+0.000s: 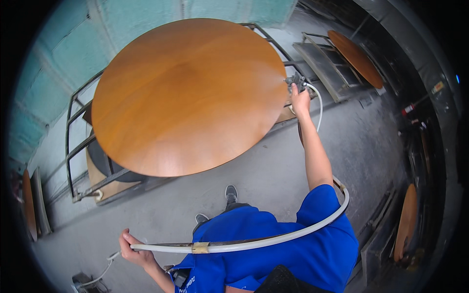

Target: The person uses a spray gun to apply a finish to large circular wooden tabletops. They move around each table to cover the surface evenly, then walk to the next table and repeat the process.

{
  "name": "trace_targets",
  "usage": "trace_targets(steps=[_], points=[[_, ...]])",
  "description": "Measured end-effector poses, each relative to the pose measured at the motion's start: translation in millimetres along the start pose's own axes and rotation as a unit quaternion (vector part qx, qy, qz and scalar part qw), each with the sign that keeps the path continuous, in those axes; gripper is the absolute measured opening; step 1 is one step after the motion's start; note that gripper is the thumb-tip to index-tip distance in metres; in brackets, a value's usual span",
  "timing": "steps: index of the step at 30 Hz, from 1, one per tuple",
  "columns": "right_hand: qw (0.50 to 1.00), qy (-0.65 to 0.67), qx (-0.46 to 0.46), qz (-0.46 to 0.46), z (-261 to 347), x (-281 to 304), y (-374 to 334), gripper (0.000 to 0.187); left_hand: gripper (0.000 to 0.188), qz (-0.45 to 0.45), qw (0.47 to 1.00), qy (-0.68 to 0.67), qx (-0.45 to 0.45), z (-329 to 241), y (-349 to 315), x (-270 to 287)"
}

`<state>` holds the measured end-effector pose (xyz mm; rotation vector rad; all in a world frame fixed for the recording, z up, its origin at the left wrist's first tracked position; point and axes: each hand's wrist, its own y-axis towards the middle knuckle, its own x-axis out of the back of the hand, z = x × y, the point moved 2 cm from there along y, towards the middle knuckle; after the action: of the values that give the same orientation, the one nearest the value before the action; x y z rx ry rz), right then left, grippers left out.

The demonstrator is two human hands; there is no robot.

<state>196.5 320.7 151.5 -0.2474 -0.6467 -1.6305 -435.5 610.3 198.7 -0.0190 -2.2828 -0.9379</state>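
A large round wooden tabletop (pixel 190 97), orange-brown and glossy, lies flat in front of me on a dark metal frame. At its right edge my right hand (pixel 300 100) is closed round a spray gun (pixel 294 82), and a pale mist spreads from the nozzle over the wood. A thin white hose (pixel 320 105) loops down from the gun. My left hand (pixel 133 248), low on the left, grips the thicker white hose (pixel 273 242), which is bound to a dark line with tape and curves across my front to my right arm.
The metal frame (pixel 71 141) juts out left of the tabletop, with a dark round piece (pixel 100 158) beneath. Other round wooden tops stand at the far right (pixel 356 58), lower right (pixel 405 222) and left edge (pixel 29 205). Behind is a pale green sheeted wall (pixel 68 58).
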Motion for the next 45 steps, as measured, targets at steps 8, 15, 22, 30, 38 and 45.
trace_targets(steps=[8, 15, 22, 30, 38, 45], points=[[0.98, -0.143, -0.017, -0.136, -24.7, 82.0, 30.0, 0.046, 0.028, 0.032, 0.999, 0.015, 0.012, -20.9, 3.8, -2.2], [0.997, -0.029, 0.03, 0.058, 24.6, 7.2, -107.9, 0.039, 0.028, 0.04, 0.996, -0.058, 0.054, 20.1, -13.1, 22.0], [0.928, 0.15, -0.026, 0.339, 182.0, -79.0, -328.2, 0.04, 0.026, 0.001, 0.995, -0.045, 0.09, 99.3, -40.3, 103.2], [0.863, 0.159, 0.026, 0.478, 241.2, -119.2, -444.6, 0.041, 0.029, -0.04, 0.992, 0.005, 0.124, 135.7, -54.2, 152.8], [0.943, 0.041, 0.055, 0.325, 164.9, -44.1, -348.6, 0.039, 0.03, -0.006, 0.994, -0.011, 0.107, 112.0, -48.4, 151.1], [0.995, -0.074, -0.027, 0.065, 95.7, 110.1, -227.5, 0.042, 0.028, 0.056, 0.995, -0.064, 0.043, 80.3, -34.8, 152.6]])
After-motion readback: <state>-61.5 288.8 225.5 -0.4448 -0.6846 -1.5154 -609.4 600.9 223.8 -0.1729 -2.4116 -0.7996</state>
